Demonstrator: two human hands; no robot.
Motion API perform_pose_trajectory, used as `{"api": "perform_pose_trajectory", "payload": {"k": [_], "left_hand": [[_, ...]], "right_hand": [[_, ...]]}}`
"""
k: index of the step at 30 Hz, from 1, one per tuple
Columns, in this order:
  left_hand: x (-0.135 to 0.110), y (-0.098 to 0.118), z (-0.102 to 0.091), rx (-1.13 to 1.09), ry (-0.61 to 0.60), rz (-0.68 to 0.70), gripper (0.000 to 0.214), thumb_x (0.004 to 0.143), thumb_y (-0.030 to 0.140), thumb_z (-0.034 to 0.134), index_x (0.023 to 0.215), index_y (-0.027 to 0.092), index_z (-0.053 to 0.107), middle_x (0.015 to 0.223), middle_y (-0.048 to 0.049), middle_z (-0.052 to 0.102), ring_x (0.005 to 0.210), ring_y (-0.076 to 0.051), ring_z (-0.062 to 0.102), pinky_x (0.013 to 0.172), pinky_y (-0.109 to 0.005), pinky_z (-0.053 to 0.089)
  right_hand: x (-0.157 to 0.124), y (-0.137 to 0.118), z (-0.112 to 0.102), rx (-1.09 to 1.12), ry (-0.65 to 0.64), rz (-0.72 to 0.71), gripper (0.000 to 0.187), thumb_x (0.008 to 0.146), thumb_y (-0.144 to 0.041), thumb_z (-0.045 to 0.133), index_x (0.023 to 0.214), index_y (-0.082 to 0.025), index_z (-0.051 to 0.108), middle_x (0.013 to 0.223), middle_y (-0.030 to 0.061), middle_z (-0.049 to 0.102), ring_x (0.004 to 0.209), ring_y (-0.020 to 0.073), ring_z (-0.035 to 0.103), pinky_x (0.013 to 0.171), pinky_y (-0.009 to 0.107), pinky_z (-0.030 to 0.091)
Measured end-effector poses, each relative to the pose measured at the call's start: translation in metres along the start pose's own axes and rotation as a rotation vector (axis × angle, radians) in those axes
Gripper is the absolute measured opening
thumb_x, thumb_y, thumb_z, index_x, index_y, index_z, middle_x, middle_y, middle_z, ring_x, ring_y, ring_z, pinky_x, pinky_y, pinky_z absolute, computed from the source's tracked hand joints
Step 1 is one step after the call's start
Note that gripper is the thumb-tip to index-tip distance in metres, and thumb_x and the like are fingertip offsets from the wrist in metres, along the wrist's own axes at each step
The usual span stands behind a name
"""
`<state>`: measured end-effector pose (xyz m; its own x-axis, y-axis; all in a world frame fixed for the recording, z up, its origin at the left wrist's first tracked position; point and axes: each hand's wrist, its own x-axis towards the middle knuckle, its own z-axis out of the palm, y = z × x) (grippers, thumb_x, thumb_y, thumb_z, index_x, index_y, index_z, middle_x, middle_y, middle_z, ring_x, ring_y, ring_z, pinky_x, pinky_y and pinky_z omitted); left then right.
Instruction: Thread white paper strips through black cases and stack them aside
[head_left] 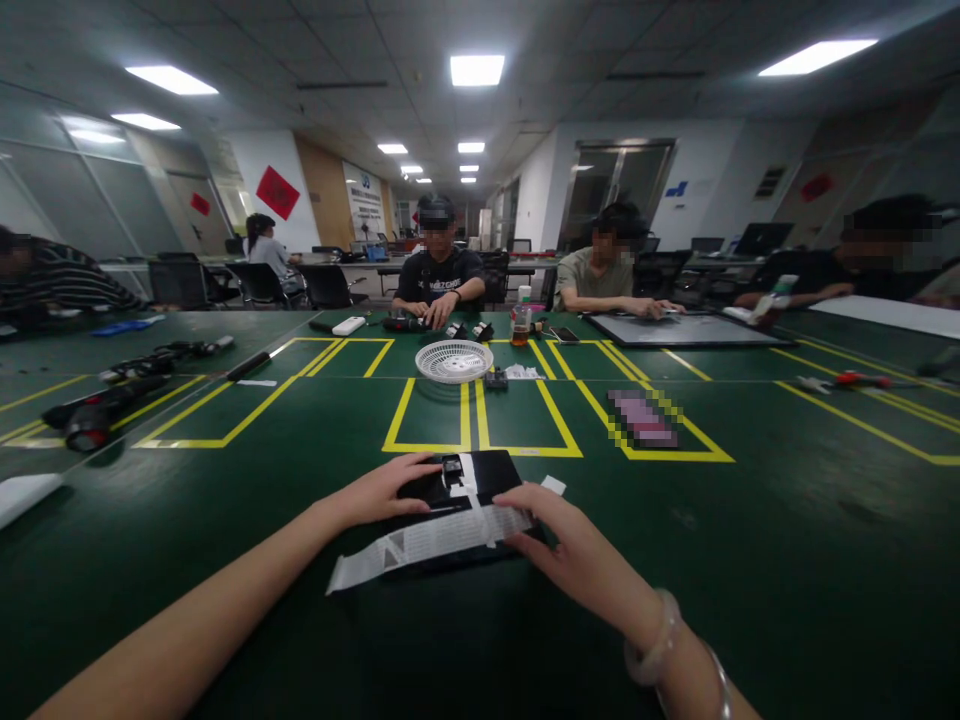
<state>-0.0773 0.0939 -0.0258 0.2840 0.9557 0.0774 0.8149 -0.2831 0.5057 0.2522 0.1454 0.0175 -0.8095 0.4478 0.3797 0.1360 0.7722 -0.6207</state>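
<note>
A flat black device [491, 475] lies on the green table [787, 540] right in front of me. A long white ribbon strip [420, 545] runs across its near edge and sticks out to the left. My left hand [379, 492] rests on the device's left side, fingers stretched flat over it. My right hand [570, 555] presses down on the right end of the white strip with its fingers extended. A small black part [452, 468] sits on top of the device between white tape pieces.
Yellow tape boxes mark the table. A white round basket [454, 361] and small black parts [496, 378] lie beyond. Black tools [97, 410] rest at left. Three people sit across the table, one over a large dark panel [686, 330].
</note>
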Motion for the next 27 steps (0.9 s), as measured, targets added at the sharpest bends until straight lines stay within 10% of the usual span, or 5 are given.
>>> {"api": "perform_pose_trajectory", "payload": {"k": [5,12,27], "left_hand": [[-0.010,0.025,-0.020,-0.240,0.011,-0.100,0.043,0.103,0.043,0.036,0.117,0.020,0.069,0.123,-0.0081,0.065,0.113,-0.023,0.058,0.102,-0.038,0.043],[-0.048,0.039,-0.032,-0.084,-0.220,-0.327,0.036,0.075,0.047,0.074,0.099,0.019,0.071,0.090,-0.0029,0.068,0.083,-0.020,0.063,0.068,-0.025,0.046],[-0.063,0.052,-0.021,0.152,-0.028,-0.245,0.020,0.091,0.038,0.060,0.104,0.025,0.068,0.099,-0.0022,0.066,0.088,-0.020,0.061,0.071,-0.027,0.045]], "right_hand": [[0.002,0.000,-0.001,-0.202,-0.033,0.031,0.030,0.095,-0.017,0.054,0.123,-0.026,0.056,0.122,0.0041,0.061,0.114,0.0196,0.057,0.099,0.038,0.047],[0.004,0.000,0.015,-0.429,-0.108,0.006,0.032,0.088,-0.008,0.059,0.113,-0.027,0.065,0.122,0.0038,0.063,0.112,0.0227,0.059,0.097,0.043,0.048],[0.007,0.012,0.043,-0.574,-0.186,-0.072,0.053,0.084,0.004,0.050,0.122,-0.032,0.061,0.130,0.0041,0.060,0.119,0.0222,0.056,0.109,0.052,0.036]]}}
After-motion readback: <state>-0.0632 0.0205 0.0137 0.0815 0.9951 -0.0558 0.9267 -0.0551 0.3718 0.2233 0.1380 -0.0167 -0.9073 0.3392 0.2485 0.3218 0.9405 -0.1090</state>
